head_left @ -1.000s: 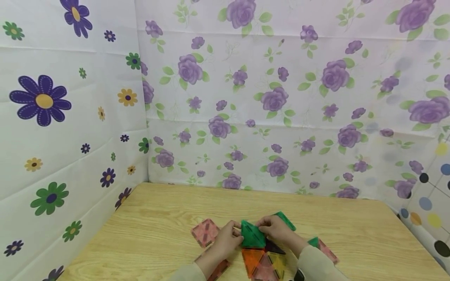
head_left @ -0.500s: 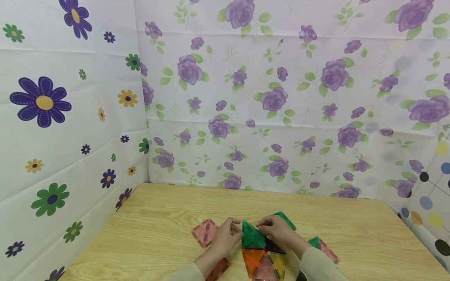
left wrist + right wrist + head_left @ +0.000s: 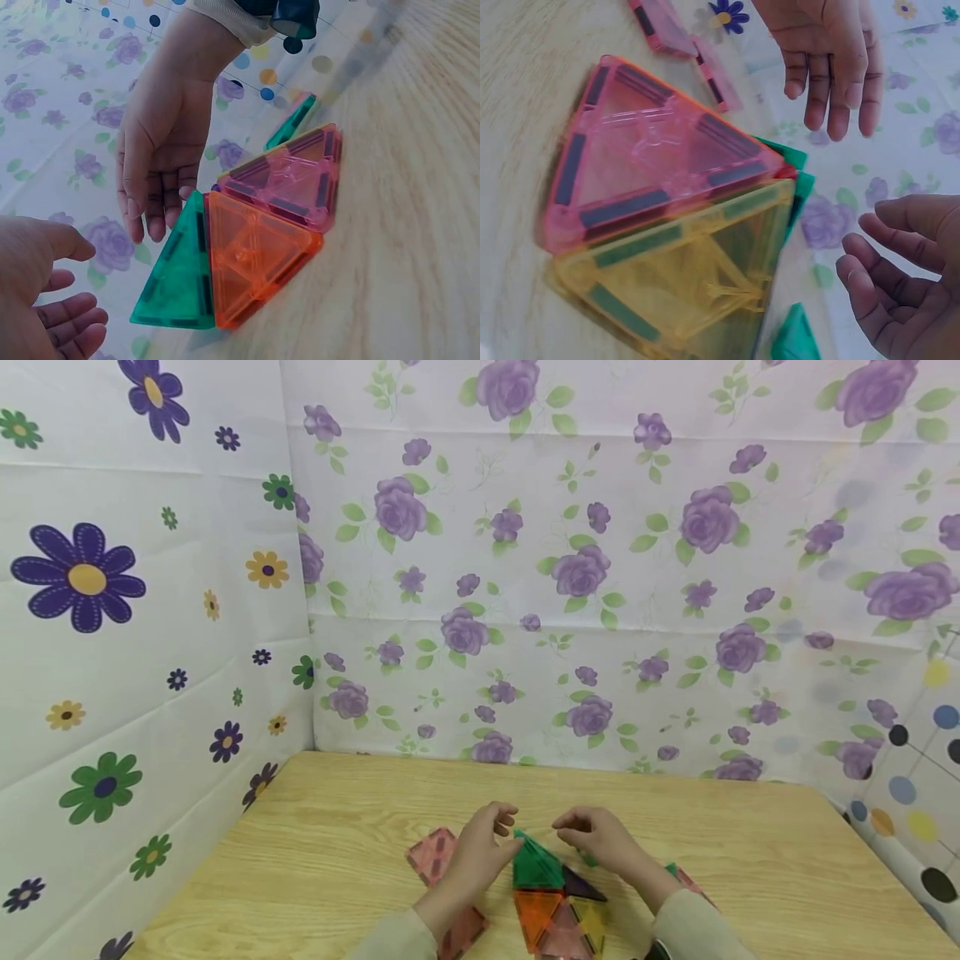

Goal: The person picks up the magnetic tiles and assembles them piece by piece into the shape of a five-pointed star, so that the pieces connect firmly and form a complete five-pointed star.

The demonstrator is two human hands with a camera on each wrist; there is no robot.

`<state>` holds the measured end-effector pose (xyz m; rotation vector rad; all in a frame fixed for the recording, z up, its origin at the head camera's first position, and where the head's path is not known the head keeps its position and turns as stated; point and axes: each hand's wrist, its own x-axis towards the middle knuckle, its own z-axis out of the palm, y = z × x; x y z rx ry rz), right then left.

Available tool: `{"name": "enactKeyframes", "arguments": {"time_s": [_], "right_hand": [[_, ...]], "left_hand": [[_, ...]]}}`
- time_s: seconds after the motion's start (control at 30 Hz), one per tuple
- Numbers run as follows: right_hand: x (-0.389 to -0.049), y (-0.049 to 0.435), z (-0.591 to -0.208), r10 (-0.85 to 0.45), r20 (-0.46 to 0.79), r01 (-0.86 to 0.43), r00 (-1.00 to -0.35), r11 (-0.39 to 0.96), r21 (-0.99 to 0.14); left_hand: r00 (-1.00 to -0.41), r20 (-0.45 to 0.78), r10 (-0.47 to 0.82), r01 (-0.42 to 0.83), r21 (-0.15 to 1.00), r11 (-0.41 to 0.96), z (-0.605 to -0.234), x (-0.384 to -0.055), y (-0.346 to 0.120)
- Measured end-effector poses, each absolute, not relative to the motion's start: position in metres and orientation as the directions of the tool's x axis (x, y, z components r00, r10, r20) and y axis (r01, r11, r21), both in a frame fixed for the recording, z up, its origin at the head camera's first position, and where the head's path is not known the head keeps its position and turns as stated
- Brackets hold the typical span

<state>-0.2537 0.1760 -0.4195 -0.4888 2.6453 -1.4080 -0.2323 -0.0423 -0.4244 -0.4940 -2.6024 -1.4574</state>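
Note:
Magnetic tiles stand joined as a small build: a green triangle tile [image 3: 536, 864], an orange triangle tile [image 3: 259, 259], a pink triangle tile [image 3: 656, 142], a yellow triangle tile [image 3: 682, 277] and a dark purple tile [image 3: 583, 885]. My left hand [image 3: 477, 847] hovers just left of the green tile's tip, its fingers loosely bent around nothing. On the other side, my right hand [image 3: 603, 842] hangs beyond the purple tile, fingers relaxed and away from the build. In the left wrist view, both hands [image 3: 165, 135] show bare space between them and the tiles.
Loose pink tiles [image 3: 431, 856] lie on the wooden table [image 3: 360, 827] left of the build, with a red tile [image 3: 462, 933] nearer the front. A green tile [image 3: 795, 334] sits behind my right hand, partly hidden. Flowered cloth [image 3: 465, 693] walls the table's back.
Both hands have let go of the green tile and lifted away from it, moving farther back. The green tile stays on the build above the orange one, now showing a pointed top.

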Motion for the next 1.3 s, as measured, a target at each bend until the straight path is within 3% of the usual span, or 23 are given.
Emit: {"name": "enactKeyframes", "arguments": {"time_s": [0.5,0.93,1.3], "right_hand": [[-0.248,0.201,-0.399,-0.241,0.137,-0.252,-0.961,0.557,-0.791],[-0.248,0.221,-0.403,-0.114,0.136,-0.177,-0.984,0.626,-0.759],[-0.258,0.236,-0.424,-0.049,0.115,-0.116,-0.992,0.709,-0.696]], "left_hand": [[-0.865,0.303,0.399,0.479,0.732,0.484,-0.409,-0.251,-0.01],[-0.828,0.18,0.53,0.523,0.585,0.619,-0.416,-0.276,0.021],[-0.838,0.067,0.542,0.536,0.292,0.792,-0.429,-0.29,0.046]]}}
